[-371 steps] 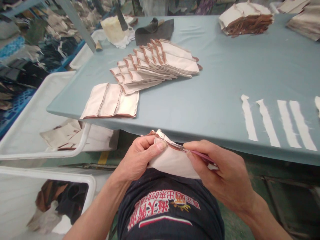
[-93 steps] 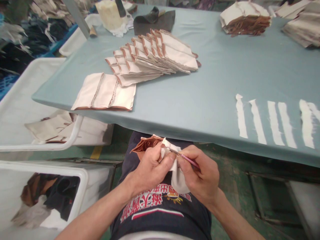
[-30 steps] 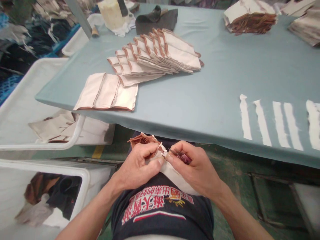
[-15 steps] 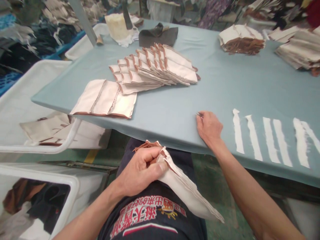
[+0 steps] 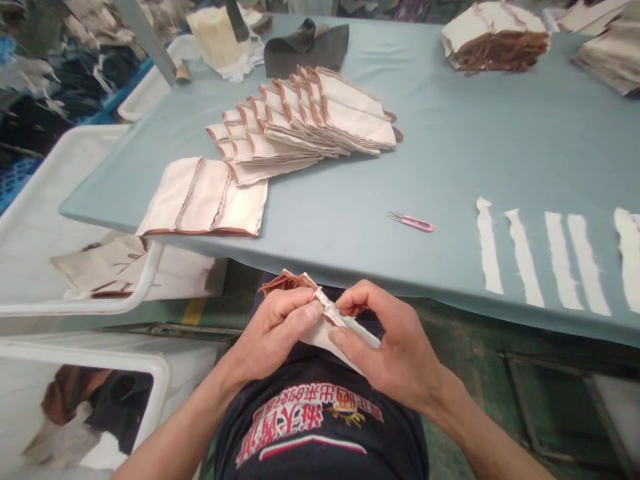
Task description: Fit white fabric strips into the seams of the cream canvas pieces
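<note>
Blue-green sheeting covers a table across the middle and upper part of the frame, with heaps of dark and beige fabric at the upper left. On the sheeting, a fanned pile of cream pieces with brown edges spreads left of the upper centre, overlapping a flat cream panel at the table's near edge. Behind the pile lie a dark cloth and a pale yellowish block; a thick cream-and-brown stack sits at the upper right. Pink-handled snips rest right of centre, near a row of frayed white strips at the right. Two white bins stand at the left, an upper bin and a lower bin, both with fabric inside. Below centre, just off the table edge and over a dark apron with red lettering, is a cream cloth piece. The left hand pinches its edge between thumb and fingers. The right hand has thumb and forefinger narrowly parted at the same edge; how firmly they grip cannot be told.
</note>
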Available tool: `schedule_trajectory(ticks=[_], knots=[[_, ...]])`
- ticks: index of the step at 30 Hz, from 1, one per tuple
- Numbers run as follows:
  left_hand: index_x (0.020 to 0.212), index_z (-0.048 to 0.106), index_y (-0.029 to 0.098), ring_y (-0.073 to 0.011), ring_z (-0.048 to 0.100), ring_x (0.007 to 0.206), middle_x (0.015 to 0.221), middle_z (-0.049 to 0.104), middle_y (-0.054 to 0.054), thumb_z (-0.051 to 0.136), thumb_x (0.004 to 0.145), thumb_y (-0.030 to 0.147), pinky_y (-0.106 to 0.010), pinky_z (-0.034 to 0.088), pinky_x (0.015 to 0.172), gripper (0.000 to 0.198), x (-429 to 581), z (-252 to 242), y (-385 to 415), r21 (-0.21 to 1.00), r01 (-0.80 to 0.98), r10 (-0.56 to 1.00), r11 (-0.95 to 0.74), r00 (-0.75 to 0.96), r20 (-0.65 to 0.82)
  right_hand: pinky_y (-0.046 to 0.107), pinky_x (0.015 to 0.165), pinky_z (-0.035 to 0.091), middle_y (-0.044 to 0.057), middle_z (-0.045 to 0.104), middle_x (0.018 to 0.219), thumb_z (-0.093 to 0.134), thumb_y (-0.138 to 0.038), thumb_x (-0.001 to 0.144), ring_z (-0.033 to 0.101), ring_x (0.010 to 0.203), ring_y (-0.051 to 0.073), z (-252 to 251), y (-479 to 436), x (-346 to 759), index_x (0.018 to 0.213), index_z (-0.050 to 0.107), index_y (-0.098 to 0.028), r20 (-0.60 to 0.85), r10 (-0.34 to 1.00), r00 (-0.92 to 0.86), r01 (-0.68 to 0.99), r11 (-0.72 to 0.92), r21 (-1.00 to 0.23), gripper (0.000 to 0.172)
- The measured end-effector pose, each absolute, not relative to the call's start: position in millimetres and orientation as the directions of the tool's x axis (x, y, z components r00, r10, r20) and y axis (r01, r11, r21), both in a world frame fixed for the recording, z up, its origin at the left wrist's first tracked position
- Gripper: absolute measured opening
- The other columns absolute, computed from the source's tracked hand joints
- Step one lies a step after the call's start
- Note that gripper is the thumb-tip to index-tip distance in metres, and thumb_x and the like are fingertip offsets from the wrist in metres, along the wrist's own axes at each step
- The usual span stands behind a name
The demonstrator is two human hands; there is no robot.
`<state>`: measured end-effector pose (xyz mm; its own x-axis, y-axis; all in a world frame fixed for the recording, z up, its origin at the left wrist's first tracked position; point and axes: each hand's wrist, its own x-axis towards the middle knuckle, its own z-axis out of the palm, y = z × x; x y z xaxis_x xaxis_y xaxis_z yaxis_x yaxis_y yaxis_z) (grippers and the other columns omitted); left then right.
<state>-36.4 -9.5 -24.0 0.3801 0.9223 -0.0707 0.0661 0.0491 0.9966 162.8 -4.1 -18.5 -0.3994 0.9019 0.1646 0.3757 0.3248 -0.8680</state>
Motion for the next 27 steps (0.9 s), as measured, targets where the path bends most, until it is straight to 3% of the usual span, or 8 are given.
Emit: schedule_trajectory(ticks=[6,10,17,23,27], knots=[[0.075,0.055,0.016,-0.0121,0.04,0.065,0.07,0.045,0.003,0.044,0.107,0.031,-0.026,0.034,0.063,0.038,-40.1,-22.0,-15.6,0.987,0.157,0.926,-0.039,0.378,-0.024,0.028,0.068,0.052,0.0,0.067,0.077,0.062,-0.023,0.089,0.062,0.07,0.015,-21.4,-5.0,154.2,0.087,0.06,-0.021,0.013,0.92,-0.392,0.327,0.152,-0.933,0.003],[0.072,0.047,0.018,-0.0127,0.04,0.066,0.07,0.044,0.003,0.04,0.108,0.033,-0.027,0.034,0.063,0.04,-41.0,-18.2,-21.7,0.969,0.242,0.922,-0.051,0.385,-0.048,0.028,0.065,0.051,0.0,0.067,0.075,0.061,-0.021,0.087,0.061,0.067,0.015,-18.5,-9.7,152.0,0.085,0.061,-0.021,-0.018,0.923,-0.384,0.363,0.133,-0.922,0.002],[0.073,0.044,0.019,-0.012,0.04,0.064,0.071,0.043,0.003,0.038,0.109,0.034,-0.027,0.033,0.061,0.039,-42.5,-15.8,-30.4,0.963,0.261,0.913,-0.062,0.404,-0.051,0.027,0.064,0.05,0.001,0.072,0.076,0.062,-0.018,0.092,0.064,0.066,0.015,-7.6,-13.8,157.9,0.087,0.065,-0.022,0.166,0.885,-0.435,0.448,0.373,-0.813,0.007],[0.069,0.041,0.019,-0.0113,0.038,0.062,0.067,0.039,0.005,0.04,0.107,0.031,-0.028,0.031,0.062,0.04,-42.9,-16.6,-35.7,0.958,0.274,0.923,-0.086,0.384,-0.027,0.024,0.066,0.05,0.0,0.08,0.087,0.061,-0.015,0.1,0.072,0.073,0.014,8.5,-7.2,166.3,0.093,0.072,-0.021,0.08,0.799,-0.596,0.482,0.436,-0.76,0.015],[0.068,0.037,0.02,-0.0114,0.037,0.062,0.066,0.037,0.005,0.037,0.108,0.03,-0.029,0.03,0.063,0.041,-42.0,-16.9,-37.0,0.953,0.288,0.925,-0.098,0.38,-0.02,0.028,0.067,0.05,0.002,0.081,0.089,0.059,-0.016,0.102,0.074,0.076,0.017,13.3,-7.0,166.0,0.09,0.073,-0.02,0.081,0.749,-0.657,0.549,0.55,-0.63,0.019]])
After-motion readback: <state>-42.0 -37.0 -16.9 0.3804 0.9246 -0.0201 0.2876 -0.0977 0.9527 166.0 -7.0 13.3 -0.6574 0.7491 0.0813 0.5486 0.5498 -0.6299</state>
